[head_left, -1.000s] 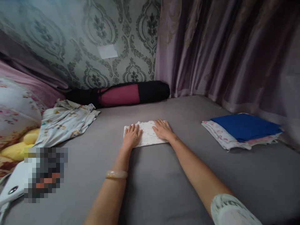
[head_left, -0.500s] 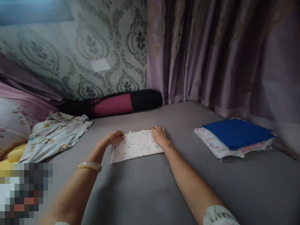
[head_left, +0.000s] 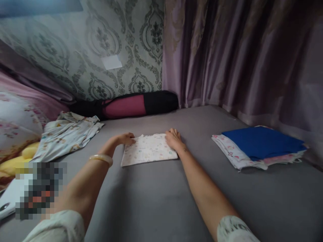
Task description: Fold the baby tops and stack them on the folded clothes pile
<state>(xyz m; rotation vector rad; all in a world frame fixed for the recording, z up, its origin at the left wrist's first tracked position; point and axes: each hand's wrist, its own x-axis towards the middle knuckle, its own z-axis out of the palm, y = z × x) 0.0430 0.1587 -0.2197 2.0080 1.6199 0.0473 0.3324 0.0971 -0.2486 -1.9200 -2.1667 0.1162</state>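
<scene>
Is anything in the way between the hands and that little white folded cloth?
No, nothing visible is in the way. The left hand is at the left edge of the white folded cloth, and the right hand is at its far right corner.

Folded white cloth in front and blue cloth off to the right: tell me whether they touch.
Apart. The head view shows grey sheet lying between the folded white cloth and the blue cloth.
</scene>
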